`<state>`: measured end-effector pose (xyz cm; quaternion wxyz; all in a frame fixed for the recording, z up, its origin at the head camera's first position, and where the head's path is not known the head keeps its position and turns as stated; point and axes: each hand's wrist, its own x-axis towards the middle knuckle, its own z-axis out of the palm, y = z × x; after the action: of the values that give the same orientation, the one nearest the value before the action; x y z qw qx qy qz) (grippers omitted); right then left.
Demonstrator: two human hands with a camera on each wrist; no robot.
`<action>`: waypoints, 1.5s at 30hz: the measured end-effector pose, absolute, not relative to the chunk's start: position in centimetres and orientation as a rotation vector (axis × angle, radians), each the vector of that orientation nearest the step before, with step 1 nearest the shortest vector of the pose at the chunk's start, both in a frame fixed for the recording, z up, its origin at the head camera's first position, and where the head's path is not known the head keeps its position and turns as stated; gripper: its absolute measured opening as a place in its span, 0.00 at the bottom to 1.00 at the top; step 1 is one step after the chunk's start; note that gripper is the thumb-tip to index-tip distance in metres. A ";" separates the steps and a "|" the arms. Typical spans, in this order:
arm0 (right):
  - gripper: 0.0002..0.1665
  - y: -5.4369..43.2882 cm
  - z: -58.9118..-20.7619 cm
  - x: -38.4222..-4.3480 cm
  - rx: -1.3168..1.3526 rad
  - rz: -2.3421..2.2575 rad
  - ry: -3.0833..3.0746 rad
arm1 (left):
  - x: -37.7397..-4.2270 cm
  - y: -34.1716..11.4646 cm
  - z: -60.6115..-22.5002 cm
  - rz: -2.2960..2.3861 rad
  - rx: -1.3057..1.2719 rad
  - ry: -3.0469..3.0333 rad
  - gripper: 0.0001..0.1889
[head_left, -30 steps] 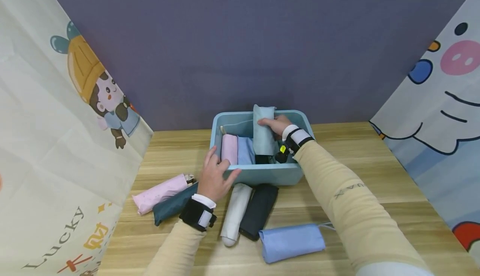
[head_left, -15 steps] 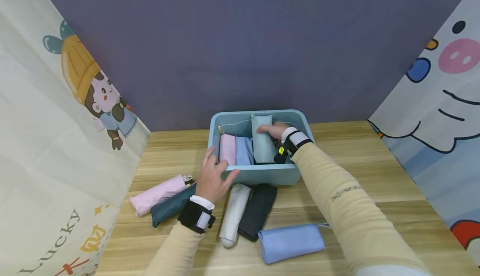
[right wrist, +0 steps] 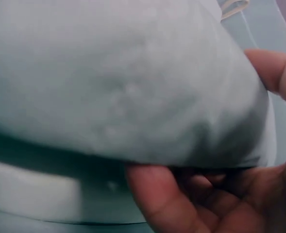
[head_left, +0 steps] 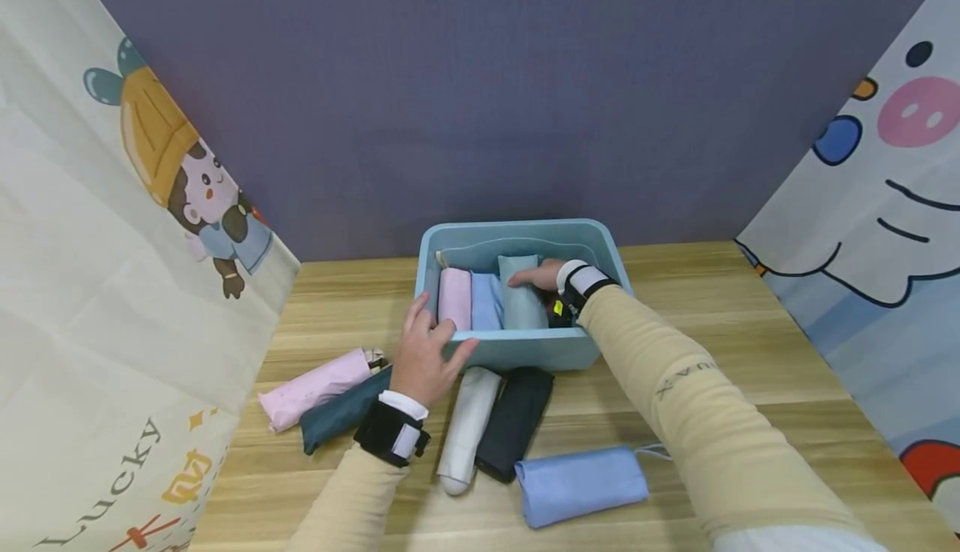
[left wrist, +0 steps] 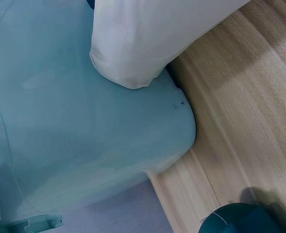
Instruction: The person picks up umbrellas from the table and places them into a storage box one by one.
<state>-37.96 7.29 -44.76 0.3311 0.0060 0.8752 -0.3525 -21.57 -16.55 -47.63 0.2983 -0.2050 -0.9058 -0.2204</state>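
Note:
Inside the light-blue bin [head_left: 525,352] my right hand [head_left: 543,275] holds a pale teal folding umbrella [head_left: 522,306], which lies lengthwise there. The right wrist view shows the thumb and curled fingers [right wrist: 155,189] on either side of its sleeve. To its left in the bin are a pink folding umbrella [head_left: 455,298] and a blue one [head_left: 487,302]. A dark item with a yellow tag [head_left: 558,310] sits to its right, partly hidden by the hand. My left hand [head_left: 426,356] rests at the bin's front left corner, fingers loosely spread; its fingers are out of the left wrist view.
On the wooden table [head_left: 720,435] in front of the bin lie a white umbrella [head_left: 468,431], a black one [head_left: 516,427] and a blue one [head_left: 583,485]. A pink umbrella [head_left: 318,387] and a dark teal one [head_left: 345,412] lie left. A purple-grey panel [head_left: 517,102] stands behind.
My right hand has lowered the pale teal umbrella from leaning above the bin's back rim to lying flat inside. The left hand has stayed at the corner.

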 end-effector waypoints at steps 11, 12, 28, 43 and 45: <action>0.51 6.9 -45.0 -37.2 -0.015 -0.819 2.234 | -21.6 -16.6 -47.7 -0.599 -0.546 -2.412 0.24; 0.50 6.9 -45.1 -37.3 -0.015 -0.803 2.235 | -21.6 -16.6 -47.7 -0.599 -0.547 -2.412 0.24; 0.41 7.1 -45.3 -38.1 -0.082 -0.731 2.270 | -21.7 -16.6 -47.7 -0.579 -0.565 -2.370 0.28; 0.35 7.2 -45.2 -38.5 -0.104 -0.558 2.296 | -21.6 -16.7 -47.7 -0.611 -0.558 -2.387 0.25; 0.35 7.2 -45.3 -38.6 -0.116 -0.547 2.304 | -21.6 -16.6 -47.7 -0.609 -0.550 -2.393 0.24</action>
<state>-38.56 7.23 -45.32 0.3760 -0.0455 0.9004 -0.2140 -21.64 -16.63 -47.71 0.3011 -0.2075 -0.9020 -0.2295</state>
